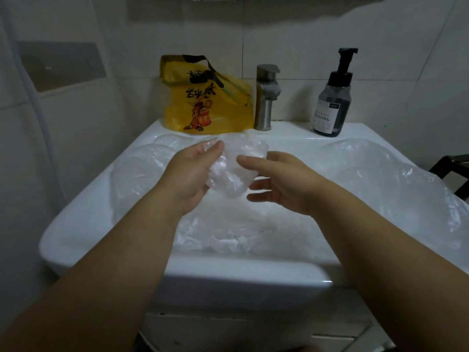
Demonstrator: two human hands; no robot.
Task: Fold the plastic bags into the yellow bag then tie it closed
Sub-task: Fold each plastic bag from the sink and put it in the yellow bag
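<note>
Two forearms reach to mid-frame over one sink (228,273): left hand (195,171) grasps one crumpled clear bag (232,174), right hand (281,184) hangs loose-fingered beside it. Loose clear bags (380,179) sprawl below, count unclear. One yellow bag (208,105) stands upper centre beside one faucet (265,97).

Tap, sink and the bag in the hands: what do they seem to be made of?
The tap is likely brushed metal: grey, with a dull sheen. The sink is probably glazed ceramic: white, with glossy highlights on the rim. The bag looks like thin clear plastic film: crinkled and see-through.
</note>
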